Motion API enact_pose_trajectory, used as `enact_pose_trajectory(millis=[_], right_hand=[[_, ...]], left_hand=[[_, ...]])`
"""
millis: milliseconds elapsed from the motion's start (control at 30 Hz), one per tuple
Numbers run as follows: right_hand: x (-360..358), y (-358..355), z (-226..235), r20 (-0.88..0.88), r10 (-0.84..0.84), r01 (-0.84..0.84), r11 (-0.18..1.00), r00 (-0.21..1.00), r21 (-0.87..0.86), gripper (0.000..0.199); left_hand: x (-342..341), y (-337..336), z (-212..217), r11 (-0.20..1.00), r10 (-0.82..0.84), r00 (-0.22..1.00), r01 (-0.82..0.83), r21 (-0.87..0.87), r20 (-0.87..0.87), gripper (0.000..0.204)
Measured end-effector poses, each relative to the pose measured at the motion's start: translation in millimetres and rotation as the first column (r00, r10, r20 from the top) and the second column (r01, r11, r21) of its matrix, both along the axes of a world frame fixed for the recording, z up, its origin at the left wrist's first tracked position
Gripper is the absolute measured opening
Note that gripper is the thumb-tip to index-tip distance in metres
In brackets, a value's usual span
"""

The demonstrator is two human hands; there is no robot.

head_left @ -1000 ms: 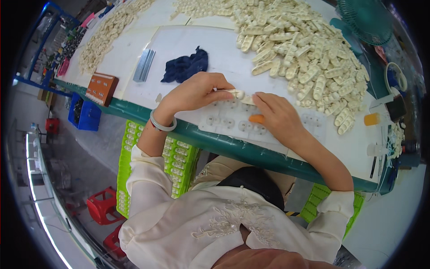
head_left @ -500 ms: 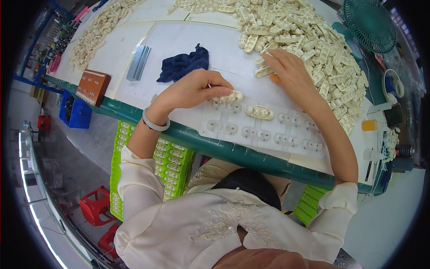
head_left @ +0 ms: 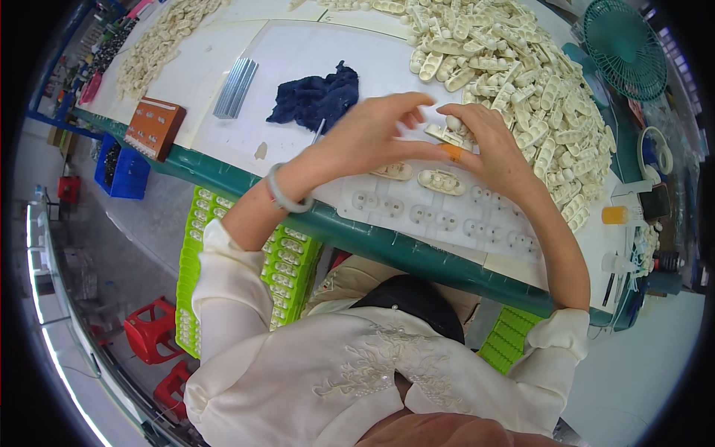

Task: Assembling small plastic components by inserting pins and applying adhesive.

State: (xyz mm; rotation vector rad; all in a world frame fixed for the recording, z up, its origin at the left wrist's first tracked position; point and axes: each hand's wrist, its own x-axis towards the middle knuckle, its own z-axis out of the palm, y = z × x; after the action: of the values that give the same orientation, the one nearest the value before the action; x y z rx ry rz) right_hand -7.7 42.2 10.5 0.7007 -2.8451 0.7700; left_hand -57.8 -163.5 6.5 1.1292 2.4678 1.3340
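My right hand (head_left: 491, 149), an orange cover on one finger, grips an oblong cream plastic part (head_left: 449, 135) between thumb and fingers, by the pile's near edge. Stretched toward that part is my left hand (head_left: 376, 138), fingers apart, with nothing visible between them. A thin grey rod (head_left: 319, 131) shows beside its wrist; whether the hand touches it I cannot tell. Below my hands lies a translucent plate (head_left: 406, 227) with rows of rounded recesses. One cream part (head_left: 441, 182) sits on it, and a second cream part (head_left: 393, 171) is partly covered by my left hand.
A big pile of cream parts (head_left: 551, 112) covers the right of the table. A dark blue cloth (head_left: 316, 98), silver metal strips (head_left: 236, 89) and a brown block (head_left: 155, 128) lie leftward. Green trays (head_left: 287, 267) stand below the table edge (head_left: 372, 240). A fan (head_left: 624, 48) stands far right.
My left hand has moved right, leaving a cream part on the plate and opening its fingers. My right hand has drawn back slightly from the pile with a cream part in its grip.
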Motion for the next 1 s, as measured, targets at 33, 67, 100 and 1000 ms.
enact_pose_trajectory(millis=[33, 67, 100, 1000], right_hand=[[2, -1, 0, -0.046, 0.020, -0.022, 0.999, 0.999, -0.031, 0.044], [4, -2, 0, -0.092, 0.043, -0.049, 0.997, 0.995, -0.063, 0.046], [7, -2, 2, -0.090, 0.042, -0.047, 0.997, 0.995, -0.058, 0.046], [-9, 29, -1, -0.464, -0.057, 0.143, 0.978, 0.884, 0.153, 0.036]], left_hand=[[-3, 19, -7, 0.991, -0.101, 0.993, 0.095, 0.097, 0.058, 0.031], [-5, 29, -8, 0.964, -0.201, 0.974, 0.178, 0.197, 0.106, 0.033], [-7, 30, -6, 0.963, -0.203, 0.973, 0.179, 0.202, 0.107, 0.033], [-49, 3, -11, 0.998, 0.043, 0.880, -0.057, -0.015, -0.472, 0.044]])
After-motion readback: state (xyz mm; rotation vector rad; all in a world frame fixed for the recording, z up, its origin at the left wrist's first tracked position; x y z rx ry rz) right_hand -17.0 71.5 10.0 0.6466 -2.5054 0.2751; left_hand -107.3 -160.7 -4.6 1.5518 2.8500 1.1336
